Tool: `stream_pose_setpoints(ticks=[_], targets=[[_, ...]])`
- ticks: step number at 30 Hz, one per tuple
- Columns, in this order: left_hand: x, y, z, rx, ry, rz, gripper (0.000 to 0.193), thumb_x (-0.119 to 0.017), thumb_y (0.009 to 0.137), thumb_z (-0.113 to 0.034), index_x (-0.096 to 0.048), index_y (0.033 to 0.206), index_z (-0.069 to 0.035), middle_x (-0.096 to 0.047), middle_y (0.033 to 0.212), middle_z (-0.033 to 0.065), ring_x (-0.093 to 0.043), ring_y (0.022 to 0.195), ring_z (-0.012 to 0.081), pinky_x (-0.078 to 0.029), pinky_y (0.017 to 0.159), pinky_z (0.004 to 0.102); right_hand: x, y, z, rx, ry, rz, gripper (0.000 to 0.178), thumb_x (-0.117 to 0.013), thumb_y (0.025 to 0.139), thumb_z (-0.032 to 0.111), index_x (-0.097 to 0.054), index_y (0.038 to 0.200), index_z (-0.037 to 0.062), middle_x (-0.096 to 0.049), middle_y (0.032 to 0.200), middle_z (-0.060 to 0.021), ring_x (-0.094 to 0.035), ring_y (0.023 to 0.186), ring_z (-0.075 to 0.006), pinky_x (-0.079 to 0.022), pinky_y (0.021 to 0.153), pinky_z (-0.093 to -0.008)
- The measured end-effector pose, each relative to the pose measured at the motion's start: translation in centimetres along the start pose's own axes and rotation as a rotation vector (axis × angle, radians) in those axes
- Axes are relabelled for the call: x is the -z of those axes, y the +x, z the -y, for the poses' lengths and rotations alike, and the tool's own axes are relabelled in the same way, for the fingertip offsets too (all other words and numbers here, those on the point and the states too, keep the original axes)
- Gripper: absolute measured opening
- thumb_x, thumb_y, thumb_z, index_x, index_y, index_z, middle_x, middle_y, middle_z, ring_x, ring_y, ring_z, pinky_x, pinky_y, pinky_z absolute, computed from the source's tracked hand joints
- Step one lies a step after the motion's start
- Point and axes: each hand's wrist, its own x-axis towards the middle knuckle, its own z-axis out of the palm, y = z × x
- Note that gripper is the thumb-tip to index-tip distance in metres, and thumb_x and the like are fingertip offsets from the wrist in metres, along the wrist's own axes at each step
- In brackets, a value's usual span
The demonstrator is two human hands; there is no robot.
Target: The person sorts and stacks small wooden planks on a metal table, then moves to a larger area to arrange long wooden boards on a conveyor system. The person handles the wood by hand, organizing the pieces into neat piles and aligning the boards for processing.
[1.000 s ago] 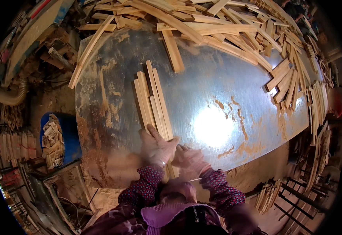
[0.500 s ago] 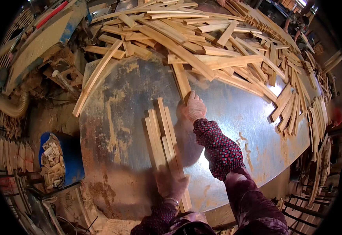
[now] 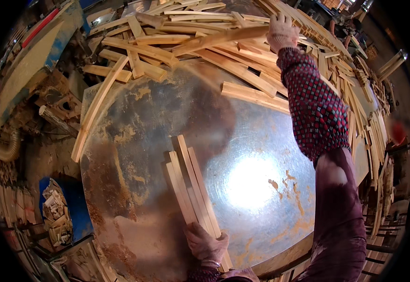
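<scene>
Across a wide, dull-silver metal table (image 3: 261, 230) marked with brown patches, a bundle of narrow, pale, straight wooden strips (image 3: 183, 197) is laid at the near side, with its far ends uneven; at least 4 strips can be counted. Its lower part is grasped by the left hand (image 3: 207, 242), with the thumb and fingers wrapped about it. At the far side, 1 end of a long, tan, flat wooden board (image 3: 223, 40) is met by the right hand (image 3: 283, 34), above a tangled heap of tan wooden strips and boards (image 3: 238, 73). Whether that board is gripped or merely touched cannot be told, since mainly the back of the hand is shown.

By judgement, the step in hand is the sorting through of the heap by the right hand while the bundle is kept together by the left. For the next move, a sure hold on the board's end would be called for, and neighbouring pieces should not be dragged along.

Compared with 0.5 s earlier, the right hand has been carried from mid-table to the heap. The strip then touched by it no longer juts toward the bundle; whether it is the board now reached cannot be told. The bundle is still held by the left hand.
</scene>
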Motion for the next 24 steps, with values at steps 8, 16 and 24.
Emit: stream_pose_setpoints(ticks=[8,16,24], targets=[[-0.6,0.2,-0.2,0.031,0.017,0.134,0.095,-0.067,0.070,-0.040,-0.031,0.145,0.005,-0.037,0.138,0.0343,-0.045,0.124,0.0518,-0.044,0.101,0.0545,2.5,-28.0,5.3,0.237,1.015,0.362,0.049,-0.064,0.089,0.035,-0.055,0.129,0.0071,-0.065,0.116,-0.0218,-0.066,0.104,-0.0374,-0.056,0.085,-0.0445],[0.9,0.1,0.7,-0.099,-0.052,0.024,0.113,-0.080,0.068,-0.042,-0.020,0.151,0.003,-0.032,0.140,0.0313,-0.044,0.124,0.0461,-0.042,0.103,0.0518,22.0,-53.5,4.5,-0.636,1.561,1.272,0.047,-0.059,0.096,0.027,-0.056,0.135,0.0009,-0.065,0.126,-0.0166,-0.060,0.119,-0.0239,-0.048,0.101,-0.0345],[-1.4,-0.8,4.7,-0.044,-0.084,0.048,0.118,-0.082,0.063,-0.039,-0.016,0.154,0.000,-0.036,0.137,0.0294,-0.045,0.122,0.0428,-0.043,0.102,0.0485,23.9,-54.9,1.7,-0.742,1.460,1.406,0.046,-0.060,0.094,0.028,-0.058,0.136,0.0092,-0.064,0.129,-0.0140,-0.061,0.118,-0.0244,-0.047,0.102,-0.0339]])
